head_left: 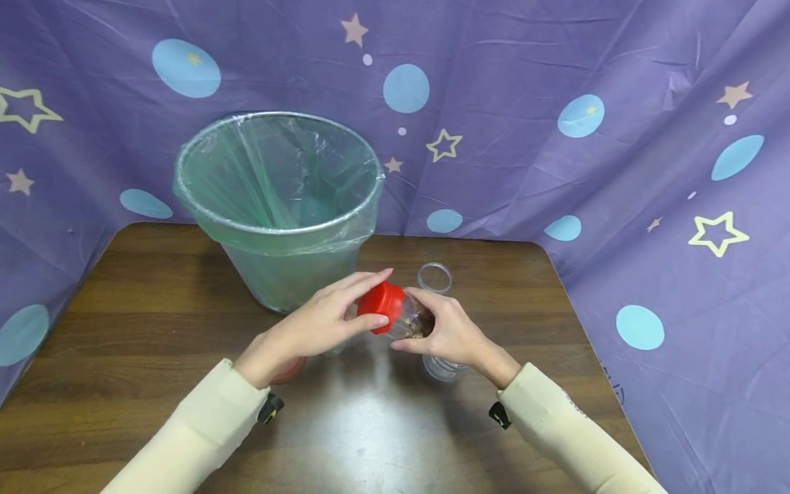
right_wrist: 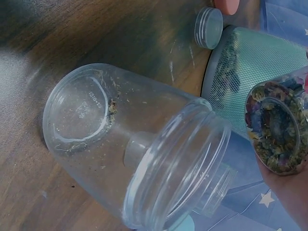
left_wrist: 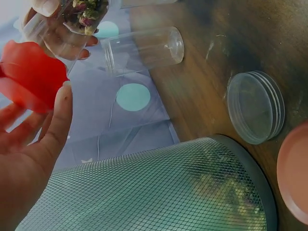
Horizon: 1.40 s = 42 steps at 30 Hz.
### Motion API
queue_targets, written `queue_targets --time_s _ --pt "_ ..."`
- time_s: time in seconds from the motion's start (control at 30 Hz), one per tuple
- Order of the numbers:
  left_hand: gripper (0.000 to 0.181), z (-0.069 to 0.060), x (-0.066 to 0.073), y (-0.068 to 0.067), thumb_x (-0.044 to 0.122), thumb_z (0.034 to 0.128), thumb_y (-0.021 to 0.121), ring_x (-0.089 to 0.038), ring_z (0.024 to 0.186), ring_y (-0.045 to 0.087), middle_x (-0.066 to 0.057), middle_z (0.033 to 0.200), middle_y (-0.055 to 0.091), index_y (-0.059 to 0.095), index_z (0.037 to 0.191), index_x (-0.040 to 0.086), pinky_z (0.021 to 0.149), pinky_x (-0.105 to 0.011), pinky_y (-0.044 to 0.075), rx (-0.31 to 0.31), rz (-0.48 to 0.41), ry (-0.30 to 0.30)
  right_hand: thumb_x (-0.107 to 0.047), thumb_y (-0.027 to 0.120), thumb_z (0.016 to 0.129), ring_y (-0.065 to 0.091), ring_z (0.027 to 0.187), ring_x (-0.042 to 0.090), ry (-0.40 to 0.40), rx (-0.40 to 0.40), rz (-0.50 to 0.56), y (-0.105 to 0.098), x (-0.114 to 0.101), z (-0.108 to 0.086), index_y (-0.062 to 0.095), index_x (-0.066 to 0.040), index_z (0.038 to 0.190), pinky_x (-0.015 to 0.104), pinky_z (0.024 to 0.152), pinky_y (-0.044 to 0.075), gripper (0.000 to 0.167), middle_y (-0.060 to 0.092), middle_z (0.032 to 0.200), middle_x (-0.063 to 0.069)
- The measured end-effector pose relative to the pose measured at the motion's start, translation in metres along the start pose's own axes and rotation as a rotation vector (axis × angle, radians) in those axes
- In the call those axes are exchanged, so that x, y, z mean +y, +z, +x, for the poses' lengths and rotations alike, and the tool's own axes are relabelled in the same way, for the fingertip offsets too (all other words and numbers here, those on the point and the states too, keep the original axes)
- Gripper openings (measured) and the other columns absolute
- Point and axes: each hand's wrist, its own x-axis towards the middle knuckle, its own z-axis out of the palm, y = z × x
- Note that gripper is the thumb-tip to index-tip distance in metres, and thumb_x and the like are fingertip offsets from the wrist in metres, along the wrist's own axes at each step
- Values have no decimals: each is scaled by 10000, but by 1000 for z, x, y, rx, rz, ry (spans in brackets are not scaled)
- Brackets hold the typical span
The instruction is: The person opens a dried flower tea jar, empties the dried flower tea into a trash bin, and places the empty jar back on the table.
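My left hand [head_left: 317, 317] grips a red lid [head_left: 380, 307] between thumb and fingers. The lid sits at the mouth of a small transparent jar [head_left: 398, 328], which is tilted sideways above the table. Around the jar's other end, my right hand [head_left: 453, 326] curls its thumb and fingers. Dried flowers [right_wrist: 276, 127] fill the bottom of that jar, as the right wrist view shows. Whether the lid is screwed on or only touching the rim, I cannot tell. Below the right hand stands a larger transparent jar [right_wrist: 110, 159] without a lid, with a few crumbs at its base.
A mesh bin [head_left: 290, 274] with a green bag stands at the back left; plant bits show through its mesh. Behind the right hand stands another open transparent jar [left_wrist: 149, 48]. A transparent lid [left_wrist: 255, 106] and a pinkish-red round object [left_wrist: 296, 173] lie by the bin.
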Motion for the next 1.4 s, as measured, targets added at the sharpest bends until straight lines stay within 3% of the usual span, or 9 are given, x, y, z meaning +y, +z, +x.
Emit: queue_targets --time_s 0.07,0.2,0.4,0.6,0.7,0.83,0.93,1.07,1.4 --pt "681 1 0 1 448 926 650 -141 883 574 -10 1363 565 406 1514 204 794 -302 522 20 23 -17 -390 872 694 654 914 105 -2 0 -5 1 0 -1 584 -166 1317 259 787 555 721 694 1107 -52" --pt "672 1 0 4 486 916 649 -126 902 582 41 1300 595 405 1504 271 817 -317 519 55 10 -21 -402 870 697 666 932 140 -2 -2 -9 1 0 -1 579 -163 1325 261 792 554 733 693 1131 -40" --pt "624 1 -1 5 464 916 656 -201 1354 486 36 1529 447 433 1483 331 1068 -495 452 83 -3 44 -382 885 678 663 897 135 -29 31 -15 -2 -1 -1 601 -153 1287 263 772 554 709 704 1078 -23" --pt "902 -1 -5 1 384 862 746 -200 1500 284 48 1653 176 221 1579 231 1193 -469 308 -47 -84 124 -373 886 677 667 875 127 -32 33 -7 -3 0 -2 601 -146 1289 255 756 554 713 712 1074 -9" --pt "943 -2 -8 -1 285 856 762 -177 1478 328 49 1652 177 173 1590 240 1180 -425 338 -101 -137 163 -370 890 671 669 869 136 -20 17 11 -2 1 -3 600 -149 1293 250 747 548 721 714 1070 -10" --pt "808 -2 -10 -1 191 858 756 -211 1445 397 9 1629 277 338 1545 264 1129 -416 413 -96 -148 200 -374 893 663 675 906 135 5 -1 14 -2 1 -5 597 -158 1305 261 773 551 739 716 1083 -13" --pt "717 -2 -9 -1 194 845 773 -223 1360 504 -10 1579 388 455 1482 279 1000 -377 529 -81 -158 162 -379 891 664 671 926 118 21 -7 9 -2 1 -5 595 -176 1311 268 792 554 740 713 1089 -27" --pt "704 -2 -6 0 252 829 797 -162 1027 659 -1 1417 546 480 1457 290 761 -280 595 -73 -198 76 -381 885 672 652 916 84 25 -16 9 -1 1 -6 594 -181 1311 260 789 550 730 708 1079 -50" --pt "620 2 -5 4 370 832 783 -89 782 618 29 1136 676 547 1394 253 683 -261 572 57 -85 59 -373 879 686 628 882 73 31 -25 28 -1 1 -6 595 -188 1304 248 760 543 705 705 1067 -41"
